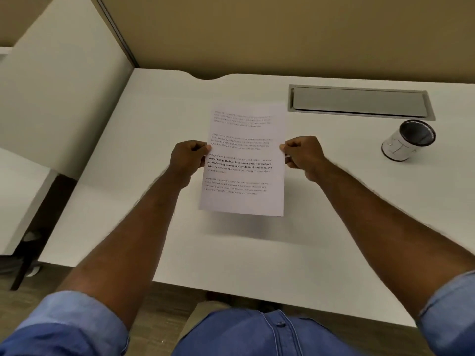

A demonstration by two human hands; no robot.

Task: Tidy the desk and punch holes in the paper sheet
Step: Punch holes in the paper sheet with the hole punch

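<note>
Pinching with curled fingers (203, 150) of the left hand (189, 160) at the left long edge of a white printed paper sheet with four blocks of black text (244, 160); same pinch by the right hand (303, 156) at the right long edge, about mid-height. Held flat above the wide white desk (334, 227), near its middle, casting a soft shadow below the lower edge. Plenty of bare surface on every side. Well apart to the right, a cylindrical white pen cup with black mesh inside (408, 141), tilted, near a grey rectangular cable hatch (359, 101) by the far edge. White partition panel (64, 86) along the left edge.
</note>
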